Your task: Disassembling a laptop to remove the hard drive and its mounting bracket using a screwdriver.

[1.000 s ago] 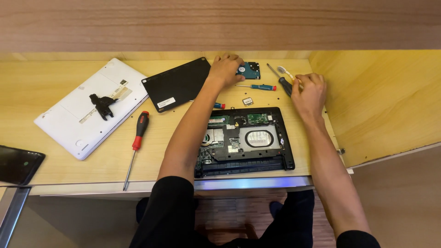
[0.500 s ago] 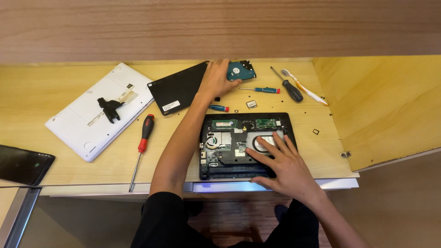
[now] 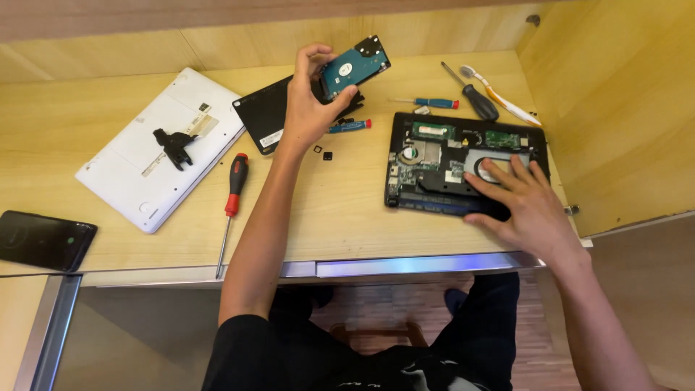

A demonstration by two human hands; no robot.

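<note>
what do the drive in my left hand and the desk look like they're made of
Drive: apparently a green-blue circuit board on a dark, probably metal case; the left hand holds it above the desk.
Desk: light wood or wood-look laminate, matte, with visible grain; which one is unclear.

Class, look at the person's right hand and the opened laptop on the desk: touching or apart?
Touching. The head view shows the right hand lying flat on the opened laptop, its fingers spread across the exposed internals with no gap visible.
</note>
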